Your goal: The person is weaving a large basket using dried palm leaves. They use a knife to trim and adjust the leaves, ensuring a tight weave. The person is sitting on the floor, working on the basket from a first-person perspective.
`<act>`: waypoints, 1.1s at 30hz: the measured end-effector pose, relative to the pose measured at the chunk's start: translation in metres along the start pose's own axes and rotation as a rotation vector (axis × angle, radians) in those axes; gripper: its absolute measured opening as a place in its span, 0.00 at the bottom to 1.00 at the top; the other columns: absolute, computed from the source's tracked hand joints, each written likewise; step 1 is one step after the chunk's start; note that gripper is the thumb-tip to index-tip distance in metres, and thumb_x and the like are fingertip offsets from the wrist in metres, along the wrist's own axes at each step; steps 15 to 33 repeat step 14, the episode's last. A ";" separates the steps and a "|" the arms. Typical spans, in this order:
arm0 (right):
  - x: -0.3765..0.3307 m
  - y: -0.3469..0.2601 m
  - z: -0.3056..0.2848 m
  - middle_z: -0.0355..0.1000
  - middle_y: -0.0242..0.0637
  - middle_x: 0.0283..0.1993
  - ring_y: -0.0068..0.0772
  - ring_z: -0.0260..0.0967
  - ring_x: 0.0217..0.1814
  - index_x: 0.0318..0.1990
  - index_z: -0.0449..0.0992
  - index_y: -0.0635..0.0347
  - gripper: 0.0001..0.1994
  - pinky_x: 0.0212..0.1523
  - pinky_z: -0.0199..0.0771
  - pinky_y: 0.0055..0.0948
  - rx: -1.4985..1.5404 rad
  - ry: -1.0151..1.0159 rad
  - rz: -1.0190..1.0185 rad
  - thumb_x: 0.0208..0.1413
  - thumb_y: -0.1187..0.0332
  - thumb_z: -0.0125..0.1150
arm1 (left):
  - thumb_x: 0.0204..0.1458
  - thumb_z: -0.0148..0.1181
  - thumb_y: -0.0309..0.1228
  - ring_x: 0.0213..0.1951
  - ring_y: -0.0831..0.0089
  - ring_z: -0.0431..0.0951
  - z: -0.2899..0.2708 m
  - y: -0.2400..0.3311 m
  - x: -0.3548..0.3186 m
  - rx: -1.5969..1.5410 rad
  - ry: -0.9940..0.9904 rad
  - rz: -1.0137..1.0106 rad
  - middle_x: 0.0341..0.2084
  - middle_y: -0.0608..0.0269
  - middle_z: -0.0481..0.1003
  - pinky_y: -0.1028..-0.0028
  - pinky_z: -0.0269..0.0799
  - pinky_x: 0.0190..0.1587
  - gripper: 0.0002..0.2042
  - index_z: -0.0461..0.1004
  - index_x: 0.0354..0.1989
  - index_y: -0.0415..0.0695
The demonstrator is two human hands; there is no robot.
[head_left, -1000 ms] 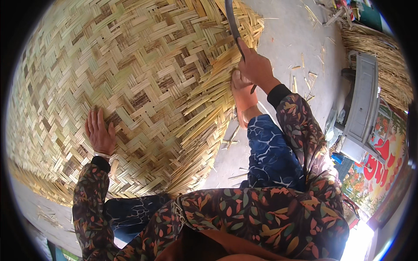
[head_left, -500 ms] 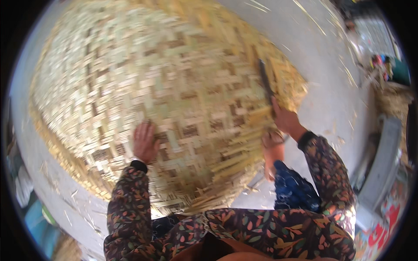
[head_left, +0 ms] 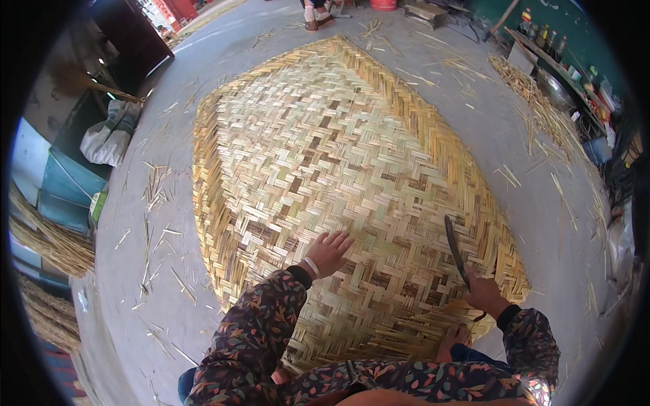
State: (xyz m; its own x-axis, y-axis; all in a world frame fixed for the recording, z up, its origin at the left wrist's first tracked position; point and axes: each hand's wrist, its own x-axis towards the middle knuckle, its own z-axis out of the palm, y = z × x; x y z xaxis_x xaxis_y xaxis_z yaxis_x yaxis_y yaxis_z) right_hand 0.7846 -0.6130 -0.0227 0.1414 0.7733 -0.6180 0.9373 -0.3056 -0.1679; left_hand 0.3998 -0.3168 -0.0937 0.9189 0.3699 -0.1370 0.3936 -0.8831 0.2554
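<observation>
Head cam only here. My left hand (head_left: 330, 252) is flat on the woven mat (head_left: 338, 155), fingers spread, gripping nothing. My right hand (head_left: 485, 294) is clenched round the handle of a dark curved knife (head_left: 455, 247), blade pointing up and away from me over the weave near the mat's right edge. The mat lies on the concrete floor (head_left: 169, 223) straight ahead of both hands, its long axis running away from me, and the right hand's closer to the loose edge. It's pale straw-yellow herringbone with ragged strip ends nearest me.
</observation>
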 end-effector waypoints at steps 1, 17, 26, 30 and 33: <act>0.007 -0.013 -0.011 0.74 0.49 0.25 0.51 0.72 0.25 0.72 0.46 0.54 0.44 0.26 0.70 0.44 -0.021 -0.045 -0.003 0.46 0.62 0.61 | 0.53 0.56 0.40 0.62 0.56 0.64 -0.016 0.004 0.002 -0.046 0.028 -0.056 0.63 0.49 0.61 0.57 0.57 0.63 0.32 0.56 0.65 0.42; 0.087 -0.020 -0.034 0.74 0.46 0.31 0.49 0.73 0.30 0.72 0.44 0.48 0.45 0.29 0.71 0.45 0.276 0.019 -0.269 0.45 0.61 0.59 | 0.57 0.60 0.34 0.61 0.62 0.66 -0.252 0.128 0.091 -0.907 0.827 -0.108 0.67 0.54 0.56 0.65 0.68 0.58 0.34 0.50 0.70 0.43; 0.087 -0.020 -0.034 0.74 0.46 0.31 0.49 0.73 0.30 0.72 0.44 0.48 0.45 0.29 0.71 0.45 0.276 0.019 -0.269 0.45 0.61 0.59 | 0.57 0.60 0.34 0.61 0.62 0.66 -0.252 0.128 0.091 -0.907 0.827 -0.108 0.67 0.54 0.56 0.65 0.68 0.58 0.34 0.50 0.70 0.43; 0.087 -0.020 -0.034 0.74 0.46 0.31 0.49 0.73 0.30 0.72 0.44 0.48 0.45 0.29 0.71 0.45 0.276 0.019 -0.269 0.45 0.61 0.59 | 0.57 0.60 0.34 0.61 0.62 0.66 -0.252 0.128 0.091 -0.907 0.827 -0.108 0.67 0.54 0.56 0.65 0.68 0.58 0.34 0.50 0.70 0.43; 0.087 -0.020 -0.034 0.74 0.46 0.31 0.49 0.73 0.30 0.72 0.44 0.48 0.45 0.29 0.71 0.45 0.276 0.019 -0.269 0.45 0.61 0.59 | 0.57 0.60 0.34 0.61 0.62 0.66 -0.252 0.128 0.091 -0.907 0.827 -0.108 0.67 0.54 0.56 0.65 0.68 0.58 0.34 0.50 0.70 0.43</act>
